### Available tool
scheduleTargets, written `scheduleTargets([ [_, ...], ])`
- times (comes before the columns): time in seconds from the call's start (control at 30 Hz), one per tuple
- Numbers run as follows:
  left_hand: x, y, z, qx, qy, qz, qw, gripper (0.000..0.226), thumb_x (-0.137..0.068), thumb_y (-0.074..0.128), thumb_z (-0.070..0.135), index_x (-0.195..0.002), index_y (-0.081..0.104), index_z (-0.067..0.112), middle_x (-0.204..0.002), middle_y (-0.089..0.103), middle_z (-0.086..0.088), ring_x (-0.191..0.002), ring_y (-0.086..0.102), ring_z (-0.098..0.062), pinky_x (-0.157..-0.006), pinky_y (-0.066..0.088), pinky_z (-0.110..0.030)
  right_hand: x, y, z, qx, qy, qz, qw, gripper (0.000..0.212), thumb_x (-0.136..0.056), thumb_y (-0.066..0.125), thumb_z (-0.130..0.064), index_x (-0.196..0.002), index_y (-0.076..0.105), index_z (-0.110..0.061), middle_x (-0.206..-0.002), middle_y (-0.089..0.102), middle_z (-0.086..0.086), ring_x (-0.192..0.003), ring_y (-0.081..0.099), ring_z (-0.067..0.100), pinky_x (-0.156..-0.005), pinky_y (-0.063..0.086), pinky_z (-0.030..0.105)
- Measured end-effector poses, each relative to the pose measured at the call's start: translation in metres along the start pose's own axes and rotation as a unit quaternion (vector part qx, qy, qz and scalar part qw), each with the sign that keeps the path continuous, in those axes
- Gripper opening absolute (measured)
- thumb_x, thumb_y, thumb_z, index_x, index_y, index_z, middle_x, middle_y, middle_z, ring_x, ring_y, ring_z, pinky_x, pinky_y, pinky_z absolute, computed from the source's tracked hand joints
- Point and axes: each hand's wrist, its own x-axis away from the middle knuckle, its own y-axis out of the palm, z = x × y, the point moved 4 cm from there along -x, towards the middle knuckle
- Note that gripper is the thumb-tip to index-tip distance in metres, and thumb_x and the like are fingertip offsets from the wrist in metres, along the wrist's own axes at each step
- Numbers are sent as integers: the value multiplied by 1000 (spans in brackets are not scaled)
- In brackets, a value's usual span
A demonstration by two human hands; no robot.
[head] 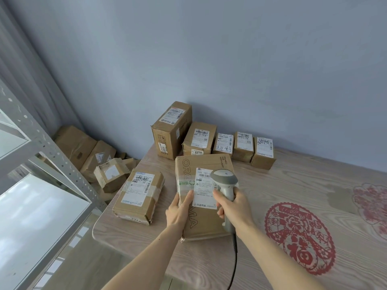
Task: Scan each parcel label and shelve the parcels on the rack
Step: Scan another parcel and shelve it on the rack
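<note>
A large brown parcel (201, 225) lies flat on the wooden table (293, 195), its white label (204, 185) facing up. My left hand (180, 208) rests on the parcel's left edge, fingers on the top beside the label. My right hand (232, 206) grips a grey barcode scanner (225, 180), whose head hangs just over the label's right side. A second labelled parcel (139, 195) lies to the left near the table edge. Several smaller parcels (222, 143) stand in a row along the wall. The grey metal rack (52, 155) is at the far left.
The scanner's black cable (235, 260) hangs down toward me. More boxes (92, 158) are piled on the floor between the rack and the table. A red paper-cut decoration (299, 239) lies flat on the table at right.
</note>
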Motion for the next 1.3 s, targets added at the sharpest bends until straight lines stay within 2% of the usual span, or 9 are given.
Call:
scheduleTargets([
  [0.1, 5, 3, 7, 18, 36, 10, 999, 58, -65, 65, 80, -114, 71, 49, -109, 74, 2, -101, 69, -19, -95, 57, -46, 8, 4, 1, -38, 5, -4, 999, 26, -90, 75, -28, -92, 67, -4, -66, 64, 4, -50, 58, 14, -52, 52, 32],
  [0.23, 7, 5, 5, -8, 45, 27, 999, 65, -62, 57, 94, -118, 61, 61, -124, 63, -6, -117, 60, -26, -102, 51, -52, 21, 8, 7, -83, 15, -22, 996, 27, -95, 69, -31, -94, 65, -5, -72, 65, 5, -55, 59, 14, -56, 52, 29],
  [0.37, 5, 6, -2, -17, 39, 41, 998, 68, -62, 50, 98, -120, 59, 63, -127, 60, -9, -125, 53, -30, -107, 46, -56, 24, 15, 13, -120, 42, -57, 990, 28, -101, 57, -32, -101, 63, -4, -78, 67, 8, -59, 60, 16, -59, 51, 32],
  [0.53, 4, 5, -11, -6, 32, 48, 998, 64, -67, 48, 95, -120, 60, 61, -122, 62, -9, -123, 54, -29, -105, 47, -54, 27, 22, 12, -135, 50, -74, 987, 30, -102, 55, -28, -103, 62, 2, -80, 72, 10, -59, 61, 17, -59, 50, 31],
  [0.77, 5, 3, -16, 0, 34, 56, 998, 56, -72, 49, 91, -116, 62, 60, -117, 64, -8, -117, 57, -28, -103, 49, -54, 31, 30, 3, -137, 50, -105, 984, 43, -103, 54, -30, -104, 62, 12, -68, 66, 3, -58, 59, 13, -54, 48, 23],
  [1.1, 5, 3, -16, -4, 41, 60, 997, 52, -73, 49, 88, -115, 62, 59, -112, 67, -8, -120, 56, -31, -104, 47, -55, 31, 38, 0, -151, 58, -123, 979, 41, -102, 55, -34, -99, 64, 5, -70, 65, 5, -61, 58, 16, -56, 47, 27],
  [1.3, 4, 3, -17, -5, 37, 60, 997, 62, -70, 48, 93, -121, 59, 59, -115, 65, -10, -119, 56, -30, -103, 48, -55, 32, 38, 1, -155, 51, -115, 980, 31, -102, 55, -30, -94, 64, -1, -80, 69, 13, -61, 59, 18, -63, 48, 33],
])
